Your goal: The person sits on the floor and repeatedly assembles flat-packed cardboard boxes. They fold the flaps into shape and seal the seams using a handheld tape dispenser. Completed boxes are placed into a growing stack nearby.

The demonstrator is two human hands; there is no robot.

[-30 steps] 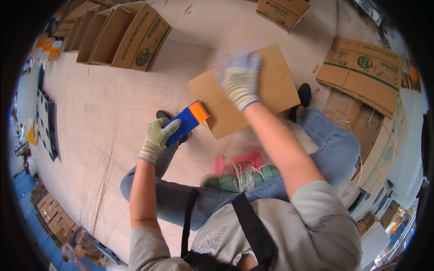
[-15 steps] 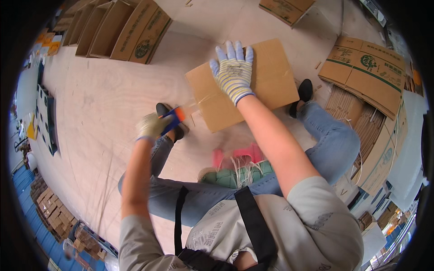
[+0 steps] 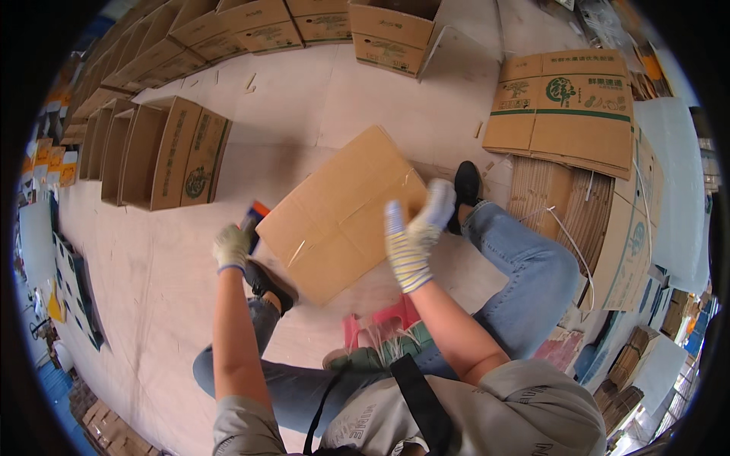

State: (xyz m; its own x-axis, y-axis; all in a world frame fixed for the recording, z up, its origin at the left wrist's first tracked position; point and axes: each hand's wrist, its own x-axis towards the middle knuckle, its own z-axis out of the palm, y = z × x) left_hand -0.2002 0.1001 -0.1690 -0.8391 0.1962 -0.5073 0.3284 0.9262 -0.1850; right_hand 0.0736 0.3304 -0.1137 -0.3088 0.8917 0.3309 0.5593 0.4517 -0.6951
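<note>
Two gloved hands, right hand (image 3: 414, 235) flat on cardboard box (image 3: 338, 213)

Bare pale floor (image 3: 357, 99) lies open beyond the taped brown cardboard box (image 3: 334, 213). A row of open brown cartons (image 3: 163, 152) blocks the left side; stacked flat printed cardboard sheets (image 3: 566, 110) wall off the right. The person's bent jeans-clad legs (image 3: 525, 266) and black shoes (image 3: 465, 186) crowd the near side.
</note>
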